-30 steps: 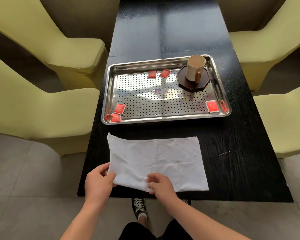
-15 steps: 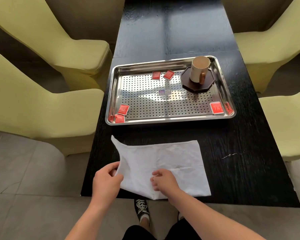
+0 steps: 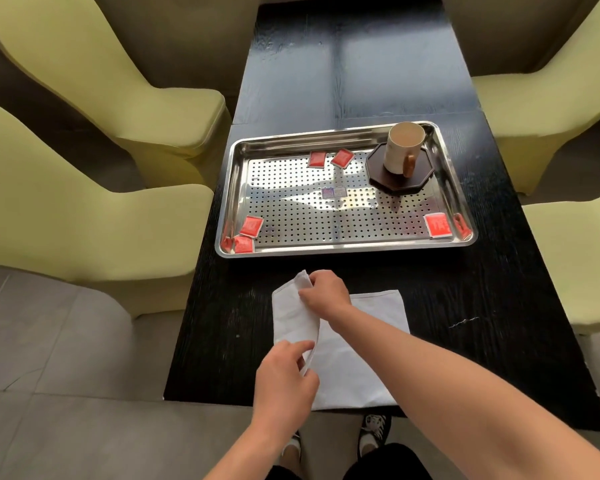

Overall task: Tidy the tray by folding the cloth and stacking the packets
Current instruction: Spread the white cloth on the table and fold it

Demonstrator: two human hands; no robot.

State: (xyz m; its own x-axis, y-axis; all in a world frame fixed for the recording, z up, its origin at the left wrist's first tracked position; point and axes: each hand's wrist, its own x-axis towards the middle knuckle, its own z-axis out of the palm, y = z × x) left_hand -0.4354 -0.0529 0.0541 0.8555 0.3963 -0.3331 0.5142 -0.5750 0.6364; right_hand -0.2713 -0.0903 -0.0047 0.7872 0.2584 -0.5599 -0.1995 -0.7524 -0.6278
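Head view: steel tray (image 3: 343, 250) holds scattered red packets (image 3: 251, 226), mug (image 3: 400, 152) on coaster (image 3: 422, 170).

Long black wood-grain table (image 3: 354, 81) under fingers (image 3: 291, 353), daylight glare on far end beyond them. Pale yellow-green upholstered chairs (image 3: 84, 220) flank both sides. Grey tiled floor (image 3: 66, 393) left of fingers.

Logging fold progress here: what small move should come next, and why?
Likely carry the lifted edge rightward and lay it over the flat half: the left hand and right hand each pinch the raised left side of the cloth, fold unfinished.
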